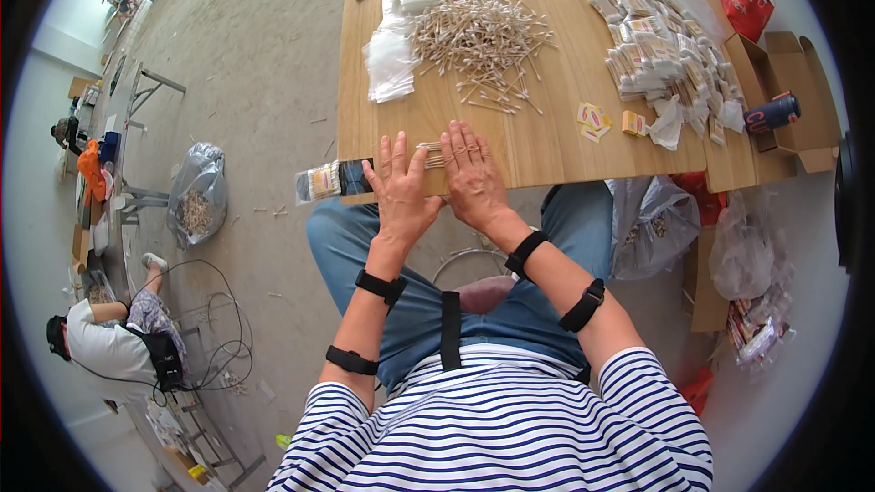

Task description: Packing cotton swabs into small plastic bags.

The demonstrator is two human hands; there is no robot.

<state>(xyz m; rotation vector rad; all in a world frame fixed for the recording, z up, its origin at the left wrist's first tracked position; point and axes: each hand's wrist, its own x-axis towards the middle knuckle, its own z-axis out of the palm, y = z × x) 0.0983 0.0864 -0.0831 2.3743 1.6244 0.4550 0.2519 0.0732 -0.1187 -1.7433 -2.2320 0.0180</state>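
Observation:
Both my hands rest at the table's front edge with a small row of cotton swabs (435,156) lying between them. My left hand (401,196) is flat with fingers stretched out, its index finger beside the swab ends. My right hand (473,173) also lies flat, fingers extended and close together, partly covering the swabs' other ends. To the left of my left hand, a filled clear packet of swabs (324,181) with a yellow-and-white label sits by a dark flat piece (355,177) at the table corner. Farther back is a big loose heap of cotton swabs (483,36).
Clear plastic bags (392,64) lie left of the heap. Finished-looking swab packets (652,46) are piled at right, near yellow labels (593,118) and a small yellow box (634,123). A cardboard box (788,73) holds a dark can (772,114). Another person (118,346) sits at far left.

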